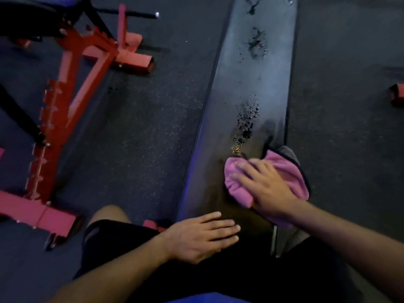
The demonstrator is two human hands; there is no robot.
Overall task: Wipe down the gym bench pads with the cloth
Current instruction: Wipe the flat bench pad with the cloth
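I am looking down along the black bench pad (247, 88), my worktop, which runs away from me up the middle of the view. My right hand (265, 185) lies on a bunched pink cloth (286, 171), fingers spread and bent over its top, pressing it onto the pad's right side, at the end nearest me. Part of the cloth, with a grey underside showing, hangs past the pad's right edge. Whether my thumb hooks under the cloth I cannot tell; it is hidden.

My left hand (201, 236) rests flat on the near end of the pad, fingers straight and together, pointing toward the cloth, holding nothing. My hands are apart, the left nearer me than the cloth and to its left.

Wet droplets (247, 123) speckle the pad just beyond the cloth, and further spatter patches (256, 44) sit farther up the pad's length. The pad surface next to the cloth looks smeared and duller.

My knee (108, 213) and dark shorts (115, 239) show to the left of the pad's near end. On the speckled rubber floor (144, 127) well to the left of the pad stands a red machine frame (65, 101) with notched rails. A small red piece (396, 96) lies on the floor to the right of the pad.
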